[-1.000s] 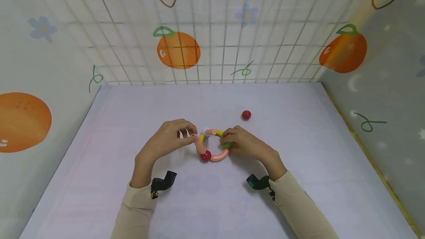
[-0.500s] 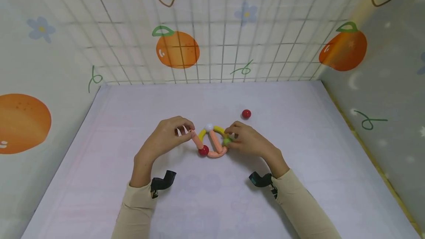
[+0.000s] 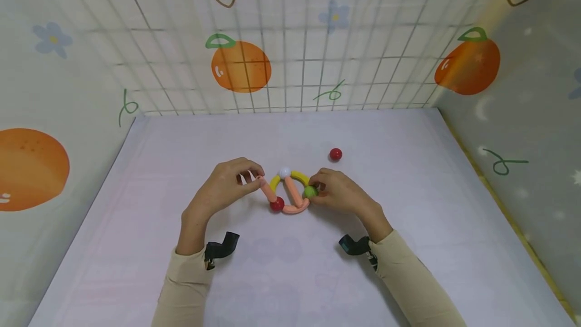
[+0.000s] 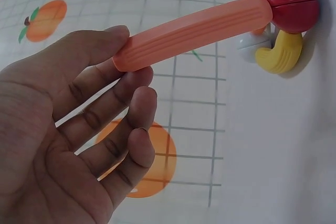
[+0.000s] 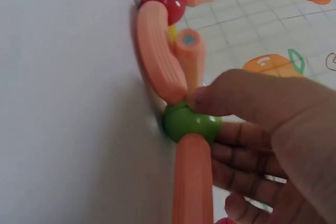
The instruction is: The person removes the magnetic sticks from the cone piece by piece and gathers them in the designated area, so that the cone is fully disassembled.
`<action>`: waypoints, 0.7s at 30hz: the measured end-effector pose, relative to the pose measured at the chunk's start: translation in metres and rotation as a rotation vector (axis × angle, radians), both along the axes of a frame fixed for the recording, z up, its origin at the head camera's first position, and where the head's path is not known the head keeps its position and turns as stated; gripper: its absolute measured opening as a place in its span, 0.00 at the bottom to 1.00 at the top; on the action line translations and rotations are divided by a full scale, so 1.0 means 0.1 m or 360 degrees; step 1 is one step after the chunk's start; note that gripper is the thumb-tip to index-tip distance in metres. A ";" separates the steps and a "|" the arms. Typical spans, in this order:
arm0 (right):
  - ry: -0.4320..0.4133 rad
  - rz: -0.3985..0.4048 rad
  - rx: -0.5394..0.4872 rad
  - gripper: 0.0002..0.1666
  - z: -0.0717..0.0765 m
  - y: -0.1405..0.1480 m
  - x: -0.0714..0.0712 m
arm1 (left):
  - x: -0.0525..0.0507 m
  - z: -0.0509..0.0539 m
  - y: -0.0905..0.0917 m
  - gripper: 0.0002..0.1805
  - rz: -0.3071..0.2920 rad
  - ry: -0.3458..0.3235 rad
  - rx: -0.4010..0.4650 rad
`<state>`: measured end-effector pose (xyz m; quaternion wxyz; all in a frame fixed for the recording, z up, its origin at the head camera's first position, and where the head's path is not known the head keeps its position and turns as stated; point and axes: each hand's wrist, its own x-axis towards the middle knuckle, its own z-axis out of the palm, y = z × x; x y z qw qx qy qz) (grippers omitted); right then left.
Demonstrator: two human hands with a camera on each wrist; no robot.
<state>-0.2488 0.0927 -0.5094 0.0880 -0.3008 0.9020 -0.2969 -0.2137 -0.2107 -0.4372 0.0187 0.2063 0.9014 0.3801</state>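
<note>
Thumb and index finger of my left hand (image 4: 89, 114) pinch the free end of a salmon ribbed magnetic rod (image 4: 194, 34). The rod's other end meets a red ball (image 4: 292, 3). That ball belongs to a ring of curved salmon (image 5: 157, 51) and yellow (image 3: 300, 177) rods joined by balls. My right hand (image 3: 339, 191) holds the green ball (image 5: 191, 121) at the ring's right side, thumb on top and fingers behind. Another salmon rod (image 5: 193, 182) runs from the green ball towards the right wrist camera. From the white ball (image 3: 284, 172) at the back, a straight salmon rod (image 3: 293, 192) slants across the ring.
A loose red ball (image 3: 335, 154) lies on the white tabletop (image 3: 181, 140) behind the right hand. Printed curtains with oranges and a grid (image 3: 295, 69) stand behind the table and at both sides.
The straight salmon rod on the white ball has swung towards the front of the ring. My right hand has shifted, uncovering the green ball. The left hand keeps its pinch.
</note>
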 end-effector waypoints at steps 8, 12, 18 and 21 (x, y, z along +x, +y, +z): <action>0.0032 -0.0016 0.0023 0.18 -0.02 -0.02 0.01 | -0.01 -0.03 -0.02 0.05 0.0020 0.0031 0.0001; 0.0071 0.0065 -0.0002 0.18 -0.01 0.00 0.01 | -0.02 -0.04 -0.02 0.05 0.0014 0.0067 0.0006; 0.0016 -0.0033 0.0044 0.19 0.03 -0.06 0.07 | -0.05 -0.05 -0.04 0.08 0.0044 0.0172 0.0027; 0.0007 -0.0129 0.0111 0.19 0.07 -0.13 0.12 | -0.07 -0.09 -0.07 0.09 0.0092 0.0221 0.0030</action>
